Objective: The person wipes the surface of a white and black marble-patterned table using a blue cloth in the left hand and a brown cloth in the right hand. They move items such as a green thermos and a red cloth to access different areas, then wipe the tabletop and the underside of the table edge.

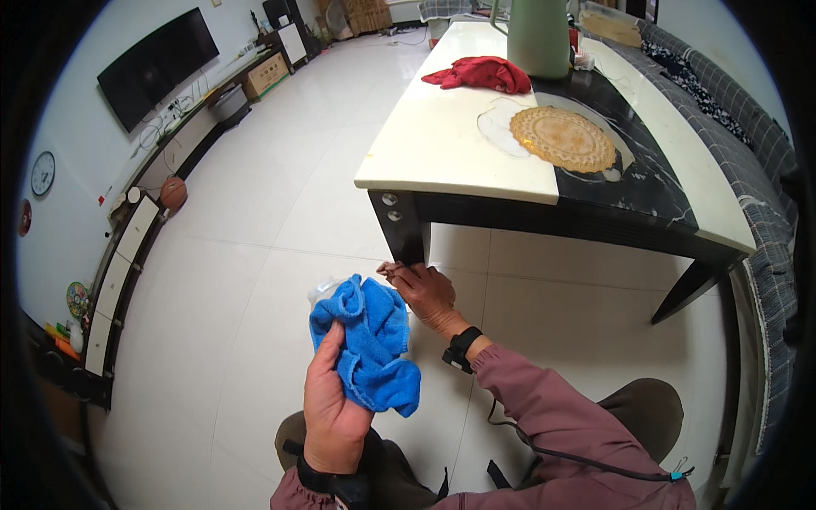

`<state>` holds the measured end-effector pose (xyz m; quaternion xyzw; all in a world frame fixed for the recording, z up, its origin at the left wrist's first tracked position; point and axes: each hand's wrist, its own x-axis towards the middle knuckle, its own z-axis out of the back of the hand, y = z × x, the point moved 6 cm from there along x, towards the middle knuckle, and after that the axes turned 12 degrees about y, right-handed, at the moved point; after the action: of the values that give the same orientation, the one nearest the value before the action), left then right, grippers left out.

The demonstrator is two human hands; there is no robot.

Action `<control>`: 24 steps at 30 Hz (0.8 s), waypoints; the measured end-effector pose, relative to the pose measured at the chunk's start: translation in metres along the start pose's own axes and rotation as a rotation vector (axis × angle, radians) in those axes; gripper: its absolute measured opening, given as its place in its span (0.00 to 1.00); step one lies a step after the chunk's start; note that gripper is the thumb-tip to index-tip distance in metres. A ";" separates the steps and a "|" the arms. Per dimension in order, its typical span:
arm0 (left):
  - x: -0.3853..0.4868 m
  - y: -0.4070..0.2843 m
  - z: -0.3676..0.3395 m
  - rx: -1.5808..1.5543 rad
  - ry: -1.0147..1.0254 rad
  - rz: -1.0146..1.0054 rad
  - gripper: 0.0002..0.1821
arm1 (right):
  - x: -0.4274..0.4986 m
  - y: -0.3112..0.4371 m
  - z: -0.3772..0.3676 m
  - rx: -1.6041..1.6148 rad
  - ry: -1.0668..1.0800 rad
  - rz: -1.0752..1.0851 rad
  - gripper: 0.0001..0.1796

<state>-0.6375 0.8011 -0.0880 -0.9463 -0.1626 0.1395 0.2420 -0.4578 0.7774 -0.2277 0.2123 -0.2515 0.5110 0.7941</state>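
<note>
My left hand [335,389] holds a crumpled blue terry cloth [373,344], with the thumb across its near side. My right hand [428,294] is at the lower part of the table's black front-left leg [401,239]. A bit of crumpled brown cloth [387,269] shows at its fingertips against the leg; the rest is hidden by the hand. Behind the blue cloth, a piece of clear plastic [320,289] is partly visible; what it belongs to is hidden. Both wrists wear black straps with small devices.
The white-and-black tabletop [433,153] bears a red cloth [481,74], a green jug [539,41] and a round golden mat [564,139]. A plaid-covered sofa [707,121] runs along the right. To the left are a low cabinet [121,277] and a basketball [173,192]. A black cable [574,456] crosses my right sleeve.
</note>
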 end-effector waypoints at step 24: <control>0.076 -0.046 -0.042 0.390 0.286 -0.092 0.23 | -0.047 -0.013 -0.031 0.673 0.399 -0.386 0.13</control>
<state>-0.5654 0.8506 -0.0429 -0.8834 -0.1395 0.0220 0.4469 -0.4562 0.7577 -0.2822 0.3993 0.1316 0.4378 0.7947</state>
